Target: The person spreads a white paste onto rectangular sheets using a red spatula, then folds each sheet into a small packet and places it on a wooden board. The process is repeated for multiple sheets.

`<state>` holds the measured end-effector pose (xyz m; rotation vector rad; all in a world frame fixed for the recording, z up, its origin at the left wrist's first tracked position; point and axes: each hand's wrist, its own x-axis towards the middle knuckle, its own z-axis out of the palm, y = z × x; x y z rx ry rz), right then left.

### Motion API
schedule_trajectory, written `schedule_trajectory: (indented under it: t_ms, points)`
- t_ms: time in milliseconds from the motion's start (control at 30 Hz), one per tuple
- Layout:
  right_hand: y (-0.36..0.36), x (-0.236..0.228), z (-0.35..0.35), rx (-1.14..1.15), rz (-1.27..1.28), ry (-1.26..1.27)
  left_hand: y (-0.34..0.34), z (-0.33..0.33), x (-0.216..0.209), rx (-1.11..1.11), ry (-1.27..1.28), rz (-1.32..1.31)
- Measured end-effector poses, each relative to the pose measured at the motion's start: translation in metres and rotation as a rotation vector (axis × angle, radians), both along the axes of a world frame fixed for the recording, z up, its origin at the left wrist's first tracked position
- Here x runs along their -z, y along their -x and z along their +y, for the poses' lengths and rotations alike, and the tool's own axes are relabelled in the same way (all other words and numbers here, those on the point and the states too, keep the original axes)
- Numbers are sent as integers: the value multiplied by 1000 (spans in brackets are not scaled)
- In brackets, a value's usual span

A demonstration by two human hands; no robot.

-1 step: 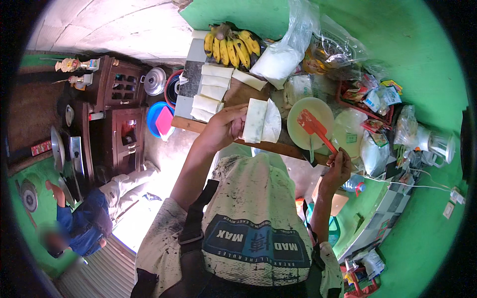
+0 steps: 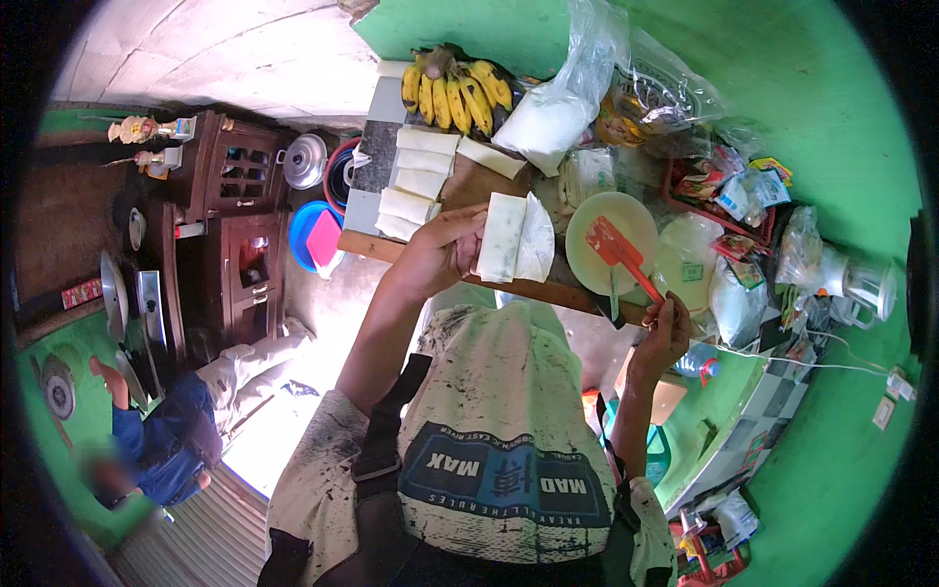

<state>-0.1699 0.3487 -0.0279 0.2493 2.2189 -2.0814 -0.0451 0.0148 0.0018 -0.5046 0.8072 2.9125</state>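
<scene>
Red spatula (image 2: 623, 256) x1 aimed forward-left over 1 bowl (image 2: 580, 252), right hand (image 2: 668, 330) pinched it, left hand (image 2: 448, 252) gripped 1 wrapper (image 2: 513, 238), kinda lengthwise front-to-back

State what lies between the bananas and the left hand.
In the head view, several folded pale wrappers lie between the bananas and the left hand.

Some fingertips of my left hand (image 2: 437, 252) are hidden behind the folded wrapper (image 2: 503, 238) mid-frame. My red spatula (image 2: 614, 247) covers part of the pale bowl (image 2: 585, 266). The top edge cuts off a plastic bag (image 2: 595, 49). At lower left, the face of a person (image 2: 176, 430) is blurred; the contents of the cabinet (image 2: 237, 231), upper left, are too small to tell.
</scene>
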Motion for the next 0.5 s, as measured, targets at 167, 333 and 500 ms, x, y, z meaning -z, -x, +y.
schedule_trajectory:
  t_ms: [167, 333, 500]
  points:
    - [-3, 22, 6, 16, -61, 75, 4, -5, 1, -35, -48, 44]
    - [-5, 40, 11, -5, -33, -1, 12, -16, 2, -20, -54, 58]
    - [-9, 49, 21, -71, 14, -198, 15, -26, 0, 28, 19, 14]
